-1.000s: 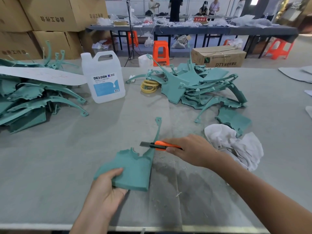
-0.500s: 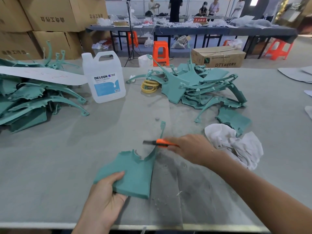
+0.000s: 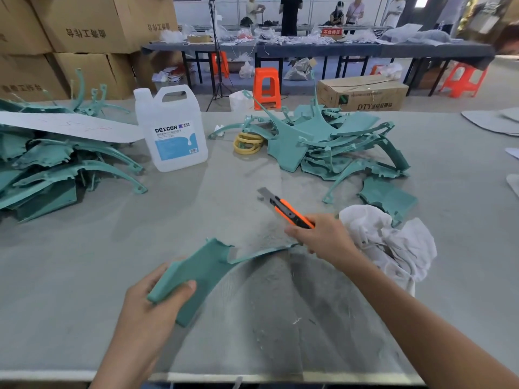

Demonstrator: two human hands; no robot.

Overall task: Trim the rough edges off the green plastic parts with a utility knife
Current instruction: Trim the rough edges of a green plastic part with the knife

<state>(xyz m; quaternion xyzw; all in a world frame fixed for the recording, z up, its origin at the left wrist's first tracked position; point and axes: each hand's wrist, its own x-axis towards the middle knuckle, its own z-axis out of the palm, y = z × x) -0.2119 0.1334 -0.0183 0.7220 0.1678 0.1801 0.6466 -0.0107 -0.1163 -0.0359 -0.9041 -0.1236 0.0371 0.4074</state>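
My left hand (image 3: pixel 148 304) grips the broad end of a green plastic part (image 3: pixel 196 273), tilted up off the grey table (image 3: pixel 84 276). Its thin curved arm runs right toward my right hand (image 3: pixel 325 240). My right hand holds an orange utility knife (image 3: pixel 289 210), blade out and pointing up-left, clear of the part. The arm's far tip is hidden behind my right hand.
A pile of green parts (image 3: pixel 331 141) lies at the back right, another pile (image 3: pixel 50 164) at the left under a white sheet. A white DEXCON jug (image 3: pixel 171 127) stands between them, yellow rings (image 3: pixel 248 143) beside it. A white rag (image 3: pixel 390 242) lies by my right hand. Shavings dot the table.
My left hand has turned and lifted the part, so its thin arm now points right instead of away. The knife has come off the edge and its blade has swung up-left.
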